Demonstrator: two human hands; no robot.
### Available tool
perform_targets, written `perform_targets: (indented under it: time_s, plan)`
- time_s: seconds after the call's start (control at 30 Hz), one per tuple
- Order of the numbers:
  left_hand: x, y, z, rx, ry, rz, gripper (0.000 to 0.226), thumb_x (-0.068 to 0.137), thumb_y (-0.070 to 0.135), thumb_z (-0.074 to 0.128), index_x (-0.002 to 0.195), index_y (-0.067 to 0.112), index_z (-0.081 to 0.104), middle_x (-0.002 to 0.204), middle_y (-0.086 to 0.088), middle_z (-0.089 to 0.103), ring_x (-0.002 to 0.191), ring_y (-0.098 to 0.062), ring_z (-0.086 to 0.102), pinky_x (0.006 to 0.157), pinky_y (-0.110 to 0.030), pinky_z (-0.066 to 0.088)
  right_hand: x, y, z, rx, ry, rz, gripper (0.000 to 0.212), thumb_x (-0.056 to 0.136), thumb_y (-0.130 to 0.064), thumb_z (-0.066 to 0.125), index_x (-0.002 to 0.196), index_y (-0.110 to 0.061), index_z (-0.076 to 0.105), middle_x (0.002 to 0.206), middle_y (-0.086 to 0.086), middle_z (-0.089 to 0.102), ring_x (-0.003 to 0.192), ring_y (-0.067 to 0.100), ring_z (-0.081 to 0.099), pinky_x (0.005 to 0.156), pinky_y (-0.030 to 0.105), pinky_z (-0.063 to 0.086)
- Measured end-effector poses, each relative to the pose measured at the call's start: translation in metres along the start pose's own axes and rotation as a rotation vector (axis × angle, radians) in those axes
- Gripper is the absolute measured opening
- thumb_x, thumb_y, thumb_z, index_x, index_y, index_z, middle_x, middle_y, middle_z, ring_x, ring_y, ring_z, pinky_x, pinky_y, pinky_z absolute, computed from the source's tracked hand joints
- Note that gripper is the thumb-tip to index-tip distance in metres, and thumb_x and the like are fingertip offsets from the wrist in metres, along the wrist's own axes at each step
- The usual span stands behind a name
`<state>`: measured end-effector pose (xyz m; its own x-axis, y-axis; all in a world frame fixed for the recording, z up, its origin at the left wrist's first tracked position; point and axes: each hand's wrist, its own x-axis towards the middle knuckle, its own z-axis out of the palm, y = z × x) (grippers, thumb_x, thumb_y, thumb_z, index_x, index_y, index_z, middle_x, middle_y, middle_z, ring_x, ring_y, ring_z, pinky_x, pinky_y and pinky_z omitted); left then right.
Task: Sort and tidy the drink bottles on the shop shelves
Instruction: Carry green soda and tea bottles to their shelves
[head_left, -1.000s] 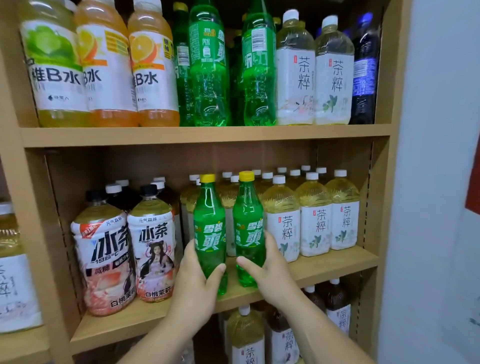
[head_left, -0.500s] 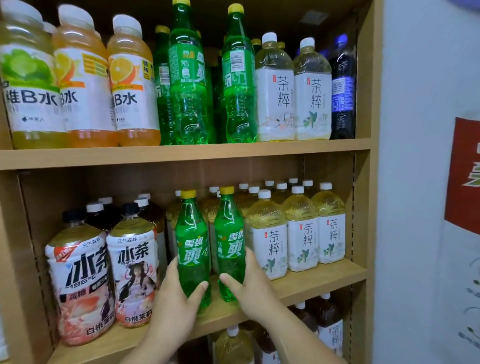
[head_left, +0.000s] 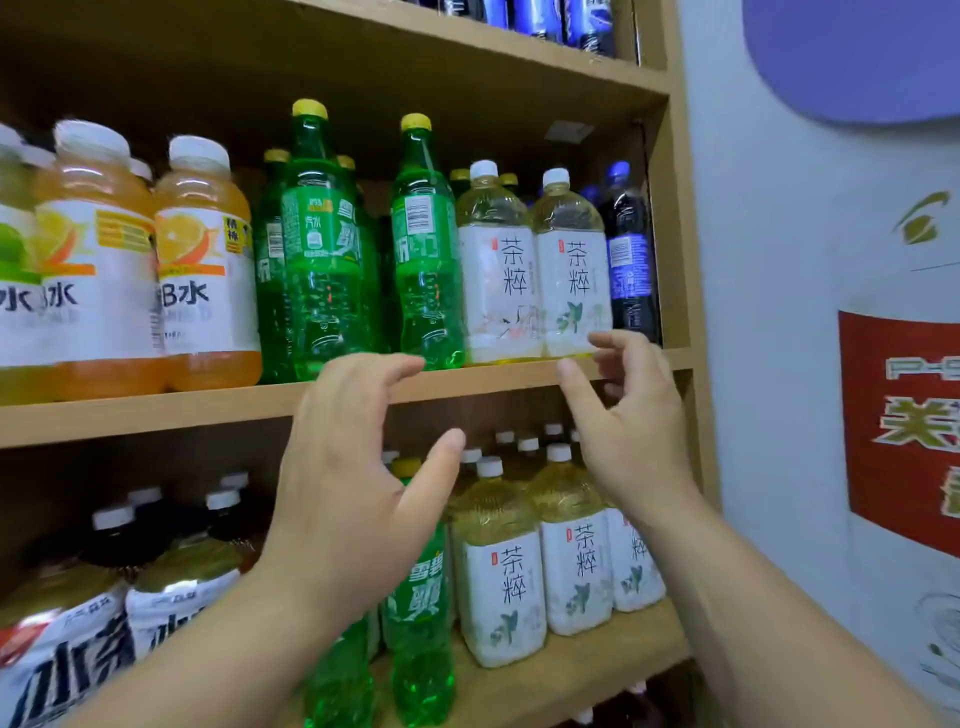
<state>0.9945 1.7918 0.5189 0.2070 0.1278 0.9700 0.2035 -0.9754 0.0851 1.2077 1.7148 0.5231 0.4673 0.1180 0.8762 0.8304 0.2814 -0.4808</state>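
My left hand (head_left: 353, 483) is raised in front of the upper shelf's front edge (head_left: 208, 405), fingers spread and holding nothing. My right hand (head_left: 631, 421) is also up, fingers loosely bent, just below a white-labelled tea bottle (head_left: 571, 275) on the upper shelf. Beside that one stands a second tea bottle (head_left: 496, 270). Two tall green soda bottles (head_left: 322, 249) (head_left: 426, 254) with yellow caps stand left of them. On the lower shelf, a green soda bottle (head_left: 421, 613) stands free behind my left hand; another is mostly hidden by my forearm.
Orange vitamin drink bottles (head_left: 202, 260) fill the upper shelf's left. A dark blue-labelled bottle (head_left: 628, 260) stands at its right end against the side panel. Tea bottles (head_left: 501, 571) and peach tea bottles (head_left: 176, 603) crowd the lower shelf. A grey wall with a red poster (head_left: 904, 426) lies right.
Both hands have let go of the two green soda bottles on the lower shelf and risen to the upper shelf's edge. The view has tilted up and moved closer.
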Motion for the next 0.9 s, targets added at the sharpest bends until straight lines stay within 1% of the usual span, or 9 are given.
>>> perform_targets:
  time_s: [0.1, 0.17, 0.33, 0.47, 0.53, 0.6, 0.73, 0.8, 0.9]
  plan:
    - [0.059, 0.008, 0.018, 0.151, -0.099, 0.120, 0.052, 0.087, 0.042, 0.062, 0.131, 0.016, 0.055, 0.124, 0.002, 0.053, 0.117, -0.021, 0.050, 0.101, -0.028, 0.036, 0.050, 0.007, -0.001, -0.069, -0.001, 0.037, 0.043, 0.091, -0.043, 0.071, 0.127, -0.027, 0.053, 0.123, -0.005, 0.050, 0.117, 0.015, 0.053, 0.101, 0.034, 0.046]
    - [0.092, 0.013, 0.029, 0.242, -0.160, 0.153, 0.054, 0.090, 0.044, 0.063, 0.135, 0.016, 0.053, 0.129, -0.002, 0.053, 0.122, -0.024, 0.049, 0.103, -0.033, 0.036, 0.074, 0.013, 0.003, -0.089, -0.011, 0.063, 0.054, 0.089, -0.046, 0.072, 0.134, -0.026, 0.050, 0.133, 0.000, 0.048, 0.123, 0.019, 0.051, 0.108, 0.041, 0.044]
    - [0.157, 0.026, 0.045, 0.421, -0.204, 0.185, 0.055, 0.091, 0.044, 0.065, 0.138, 0.019, 0.051, 0.134, -0.007, 0.049, 0.125, -0.032, 0.045, 0.100, -0.046, 0.041, 0.107, 0.027, 0.024, -0.139, -0.096, 0.094, 0.077, 0.087, -0.054, 0.071, 0.151, -0.033, 0.033, 0.151, 0.006, 0.035, 0.138, 0.027, 0.037, 0.110, 0.041, 0.035]
    - [0.201, 0.028, 0.055, 0.860, -0.219, 0.318, 0.052, 0.093, 0.057, 0.052, 0.129, 0.020, 0.054, 0.122, -0.010, 0.055, 0.115, -0.034, 0.049, 0.093, -0.048, 0.041, 0.109, 0.041, 0.038, -0.193, -0.061, 0.089, 0.084, 0.089, -0.059, 0.066, 0.157, -0.034, 0.023, 0.149, 0.009, 0.039, 0.135, 0.029, 0.040, 0.105, 0.043, 0.038]
    - [0.216, 0.027, 0.059, 1.038, -0.254, 0.378, 0.053, 0.096, 0.062, 0.042, 0.128, 0.021, 0.052, 0.118, -0.012, 0.058, 0.117, -0.037, 0.048, 0.103, -0.053, 0.036, 0.105, 0.046, 0.041, -0.287, -0.042, 0.046, 0.081, 0.093, -0.061, 0.059, 0.158, -0.035, 0.017, 0.147, 0.007, 0.043, 0.131, 0.027, 0.045, 0.100, 0.043, 0.043]
    - [0.226, 0.025, 0.064, 1.150, -0.308, 0.365, 0.058, 0.099, 0.065, 0.029, 0.137, 0.025, 0.046, 0.123, -0.015, 0.060, 0.123, -0.040, 0.046, 0.115, -0.061, 0.023, 0.105, 0.049, 0.041, -0.324, -0.047, 0.033, 0.083, 0.094, -0.063, 0.055, 0.159, -0.037, 0.009, 0.148, 0.005, 0.044, 0.130, 0.027, 0.048, 0.099, 0.044, 0.044]
    - [0.237, 0.021, 0.081, 1.225, -0.422, 0.275, 0.067, 0.099, 0.067, 0.013, 0.157, 0.034, 0.024, 0.135, -0.014, 0.061, 0.137, -0.045, 0.038, 0.119, -0.068, -0.001, 0.110, 0.050, 0.038, -0.323, -0.102, 0.043, 0.085, 0.096, -0.062, 0.053, 0.158, -0.041, 0.000, 0.144, 0.006, 0.044, 0.126, 0.025, 0.048, 0.097, 0.044, 0.044]
    - [0.238, 0.020, 0.089, 1.218, -0.458, 0.240, 0.068, 0.099, 0.067, 0.011, 0.159, 0.035, 0.018, 0.140, -0.016, 0.058, 0.141, -0.045, 0.035, 0.118, -0.068, -0.005, 0.110, 0.050, 0.038, -0.312, -0.122, 0.045, 0.083, 0.097, -0.061, 0.052, 0.158, -0.042, -0.001, 0.143, 0.006, 0.042, 0.126, 0.024, 0.046, 0.098, 0.044, 0.043]
    - [0.239, 0.021, 0.098, 1.136, -0.468, 0.175, 0.070, 0.099, 0.069, 0.013, 0.159, 0.034, 0.019, 0.141, -0.017, 0.056, 0.137, -0.044, 0.039, 0.119, -0.067, -0.003, 0.109, 0.050, 0.039, -0.297, -0.105, 0.034, 0.080, 0.098, -0.058, 0.052, 0.158, -0.042, 0.001, 0.143, 0.008, 0.040, 0.126, 0.025, 0.044, 0.100, 0.044, 0.041]
